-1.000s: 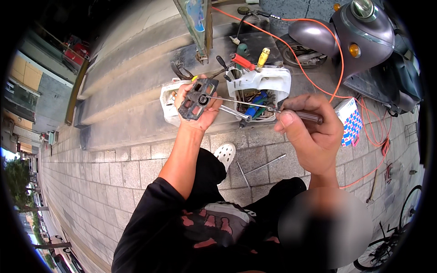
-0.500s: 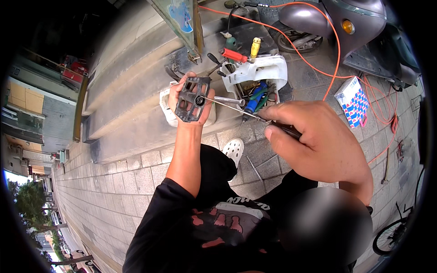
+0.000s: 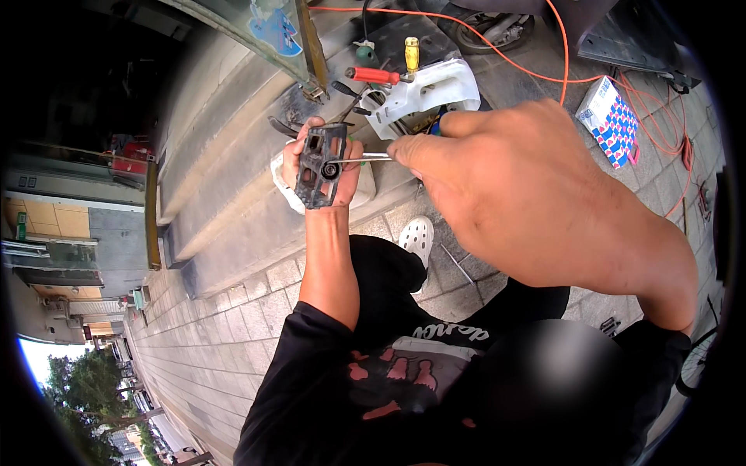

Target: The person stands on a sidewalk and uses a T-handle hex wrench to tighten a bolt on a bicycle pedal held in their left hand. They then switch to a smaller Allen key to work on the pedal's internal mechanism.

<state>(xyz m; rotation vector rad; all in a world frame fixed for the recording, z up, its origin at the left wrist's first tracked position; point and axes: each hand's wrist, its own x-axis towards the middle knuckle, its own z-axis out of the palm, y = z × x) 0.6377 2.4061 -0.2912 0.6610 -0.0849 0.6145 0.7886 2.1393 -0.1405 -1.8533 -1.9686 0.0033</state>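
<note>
My left hand (image 3: 348,183) is closed around a black bicycle pedal (image 3: 310,175), holding it up with its round central hole facing me. In my right hand (image 3: 497,190) is a thin-shafted screwdriver (image 3: 365,158); its handle is hidden by my fingers. The shaft runs leftward to the pedal, its tip at or close to the central hole; I cannot tell how deep it goes. Just beyond my hands is a cut-open white plastic container (image 3: 441,87) of tools. A red-handled screwdriver (image 3: 377,75) and a yellow-handled screwdriver (image 3: 412,53) rest at its far side.
Stone steps (image 3: 225,186) rise at the left. An orange hose (image 3: 513,67) crosses the far side toward a scooter wheel (image 3: 493,33). A white, blue and pink patterned box (image 3: 610,120) stands at the right. A metal rod (image 3: 458,264) lies beside my white clog (image 3: 416,237).
My right hand has moved nearer the pedal and now covers much of the tool container. The pedal has turned slightly. The whole view has shifted a little.
</note>
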